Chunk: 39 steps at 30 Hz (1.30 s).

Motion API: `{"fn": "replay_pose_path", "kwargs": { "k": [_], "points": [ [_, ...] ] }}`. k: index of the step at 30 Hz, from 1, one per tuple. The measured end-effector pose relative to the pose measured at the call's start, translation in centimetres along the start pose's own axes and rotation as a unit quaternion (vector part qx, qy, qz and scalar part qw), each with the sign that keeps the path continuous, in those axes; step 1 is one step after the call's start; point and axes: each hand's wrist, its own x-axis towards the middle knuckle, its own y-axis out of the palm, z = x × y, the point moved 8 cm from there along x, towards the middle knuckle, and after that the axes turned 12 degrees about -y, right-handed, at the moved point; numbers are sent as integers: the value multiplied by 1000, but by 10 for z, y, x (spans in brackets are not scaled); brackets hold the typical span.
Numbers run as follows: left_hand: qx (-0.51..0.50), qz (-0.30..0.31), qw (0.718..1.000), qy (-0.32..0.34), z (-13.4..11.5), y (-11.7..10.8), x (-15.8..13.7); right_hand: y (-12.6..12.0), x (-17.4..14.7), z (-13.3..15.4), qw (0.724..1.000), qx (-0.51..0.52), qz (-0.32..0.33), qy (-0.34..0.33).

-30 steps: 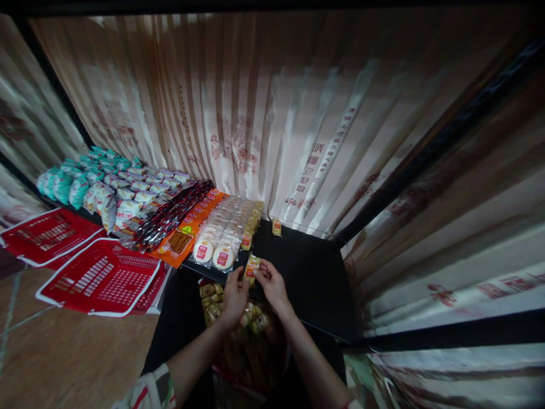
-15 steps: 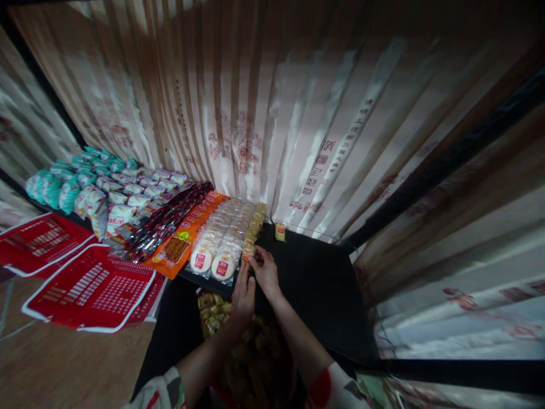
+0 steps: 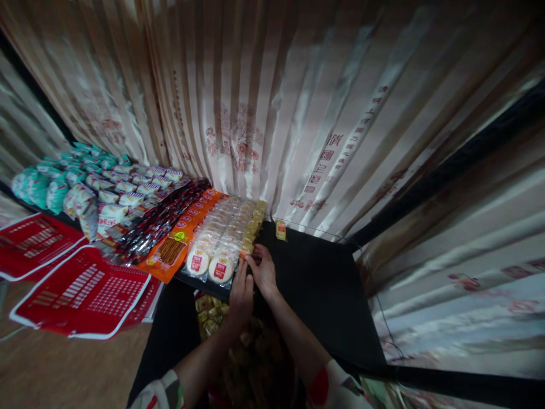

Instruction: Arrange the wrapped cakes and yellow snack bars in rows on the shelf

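A row of small yellow snack packets (image 3: 255, 220) runs back along the right side of the goods on the black table (image 3: 315, 284). At its near end my right hand (image 3: 263, 268) pinches a small packet with a red-orange label (image 3: 246, 250) between thumb and fingers. My left hand (image 3: 242, 295) reaches up from below, its fingers closed together with their tips at the same packet's near edge. Just left of the hands lie rows of round white biscuits in clear wrap (image 3: 221, 268). A single yellow packet (image 3: 280, 230) lies apart at the back. Under my forearms, a bag of similar packets (image 3: 210, 312) is partly in shadow.
Further left are an orange snack bag (image 3: 170, 250), dark shiny packets (image 3: 149, 224), white packets (image 3: 131, 199) and teal bags (image 3: 55, 190). Red baskets (image 3: 85, 292) stand at the table's front left. A pleated curtain (image 3: 289, 125) hangs behind; a thin cord (image 3: 383, 315) runs at right.
The view has shifted slightly, so the goods on the left appear further left. Both hands remain at the near end of the yellow row, around the packet there.
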Motion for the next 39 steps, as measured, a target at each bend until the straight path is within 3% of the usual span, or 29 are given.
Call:
{"fn": "replay_pose_path", "kwargs": {
  "k": [8, 17, 23, 27, 31, 34, 39],
  "points": [
    [35, 0, 999, 26, -11, -2, -7, 0, -1, 0, 999, -31, 13, -15],
    [62, -1, 998, 27, -5, -3, -5, -2, -9, -6, 1000, -24, 12, 5],
    [74, 0, 995, 65, -14, -7, -15, -22, -43, 4, 1000, -7, -9, 1],
    [87, -19, 993, 72, -11, -22, -42, -40, -88, 16, 1000, -11, -22, 1],
    [143, 54, 984, 86, 11, -21, -79, -39, -132, 23, 997, -50, 46, -24],
    [227, 92, 969, 36, 49, -20, -90, -25, -154, 22, 986, -109, 123, -42],
    [351, 110, 929, -34, 96, -26, -84, 3, -177, -3, 934, -251, 252, 20]
  ]
}}
